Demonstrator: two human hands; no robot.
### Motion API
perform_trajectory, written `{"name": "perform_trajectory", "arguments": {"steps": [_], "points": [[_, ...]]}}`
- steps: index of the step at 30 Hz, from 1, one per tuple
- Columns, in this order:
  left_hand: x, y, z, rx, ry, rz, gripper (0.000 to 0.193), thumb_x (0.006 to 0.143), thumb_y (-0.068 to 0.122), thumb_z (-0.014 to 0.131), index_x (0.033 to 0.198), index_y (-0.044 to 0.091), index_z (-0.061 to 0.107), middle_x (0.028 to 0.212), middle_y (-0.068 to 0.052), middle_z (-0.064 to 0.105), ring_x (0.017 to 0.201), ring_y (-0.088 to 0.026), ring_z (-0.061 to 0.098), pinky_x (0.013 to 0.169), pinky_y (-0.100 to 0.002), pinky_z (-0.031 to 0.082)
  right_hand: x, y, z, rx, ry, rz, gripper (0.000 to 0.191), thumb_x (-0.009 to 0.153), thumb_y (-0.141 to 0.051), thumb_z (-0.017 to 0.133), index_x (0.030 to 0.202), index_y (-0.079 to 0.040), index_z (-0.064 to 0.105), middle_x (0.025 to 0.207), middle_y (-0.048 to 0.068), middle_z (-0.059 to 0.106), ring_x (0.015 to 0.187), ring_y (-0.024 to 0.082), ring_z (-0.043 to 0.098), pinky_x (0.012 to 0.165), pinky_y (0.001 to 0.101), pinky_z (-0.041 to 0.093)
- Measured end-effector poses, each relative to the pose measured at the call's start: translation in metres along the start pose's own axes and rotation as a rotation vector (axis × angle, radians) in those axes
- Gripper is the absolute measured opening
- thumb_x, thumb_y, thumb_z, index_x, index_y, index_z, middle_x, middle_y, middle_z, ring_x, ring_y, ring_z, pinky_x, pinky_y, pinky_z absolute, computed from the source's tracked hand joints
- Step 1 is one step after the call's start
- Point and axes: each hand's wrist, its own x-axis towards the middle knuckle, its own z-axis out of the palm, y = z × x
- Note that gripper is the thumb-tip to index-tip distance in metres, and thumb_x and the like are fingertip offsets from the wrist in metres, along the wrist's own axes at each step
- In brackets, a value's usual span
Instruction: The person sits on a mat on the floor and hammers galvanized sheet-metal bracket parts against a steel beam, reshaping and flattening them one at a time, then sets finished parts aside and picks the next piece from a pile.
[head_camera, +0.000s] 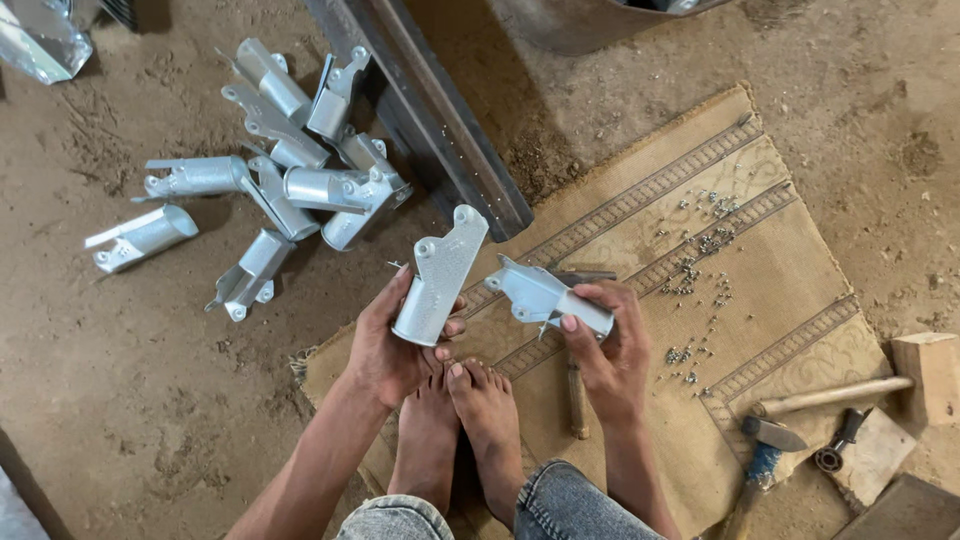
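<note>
Top-left shiny sheet (40, 38): cut by frame edge, kind unclear.
Round vessel (590, 20), top centre: only lower rim in view.
Dark beam (430, 110): upper end runs out of frame.
Small fasteners (700, 250) on mat (800, 270): too small to tell screws from rivets.
Wooden handle (577, 400): upper part hidden behind right hand (605, 350).
Left hand (395, 345): palm covered by grey bracket (438, 275).
Hammer (760, 455): handle end cut at bottom edge.
Wood block (930, 375): cut at right edge.
</note>
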Motion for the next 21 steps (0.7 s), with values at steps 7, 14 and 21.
{"name": "perform_trajectory", "arguments": {"steps": [7,14,21], "points": [[0.003,0.003,-0.002,0.058,-0.003,0.023,0.066,0.099,0.055,0.056,0.138,0.002,0.052,0.102,-0.015,0.065,0.084,-0.024,0.069,0.063,-0.037,0.059,0.001,0.001,0.015,-0.278,0.002,-0.399,0.04,0.087,-0.016,0.08,0.122,-0.005,0.065,0.13,0.01,0.062,0.119,0.024,0.065,0.093,0.0375,0.06],[0.004,-0.001,-0.004,0.172,-0.144,0.109,0.086,0.091,0.046,0.071,0.16,0.008,0.035,0.127,-0.01,0.06,0.099,-0.019,0.065,0.081,-0.04,0.061,-0.015,0.004,0.018,-0.531,0.11,-0.689,0.035,0.086,-0.008,0.086,0.112,-0.008,0.063,0.123,0.006,0.063,0.116,0.028,0.064,0.098,0.0426,0.058],[-0.001,-0.002,-0.007,0.664,-0.019,0.242,0.078,0.082,0.031,0.079,0.15,0.005,0.051,0.137,-0.011,0.061,0.106,-0.02,0.068,0.082,-0.037,0.063,-0.006,0.02,0.01,-0.471,0.142,-0.35,0.029,0.095,-0.018,0.075,0.119,-0.007,0.063,0.12,0.011,0.062,0.112,0.027,0.065,0.092,0.0411,0.058]]}}
